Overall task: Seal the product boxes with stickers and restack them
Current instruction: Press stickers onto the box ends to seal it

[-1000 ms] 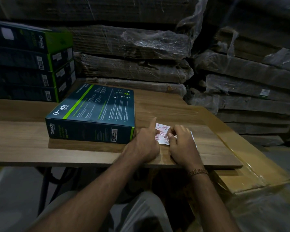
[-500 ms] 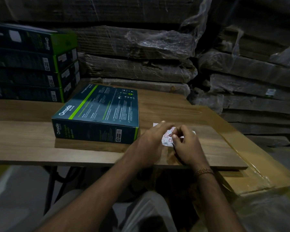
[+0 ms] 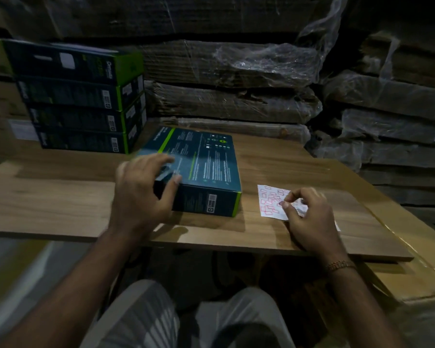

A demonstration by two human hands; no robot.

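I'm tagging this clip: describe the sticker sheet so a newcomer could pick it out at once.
On the wooden tabletop, look right of the lone teal product box that the left hand grips. The sticker sheet lies flat there under the right hand, whose fingers pinch at it. It is the only white paper, covered in small red-outlined rectangles.

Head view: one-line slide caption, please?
Left hand grips the near-left corner of the box while right hand pinches at the sticker sheet.
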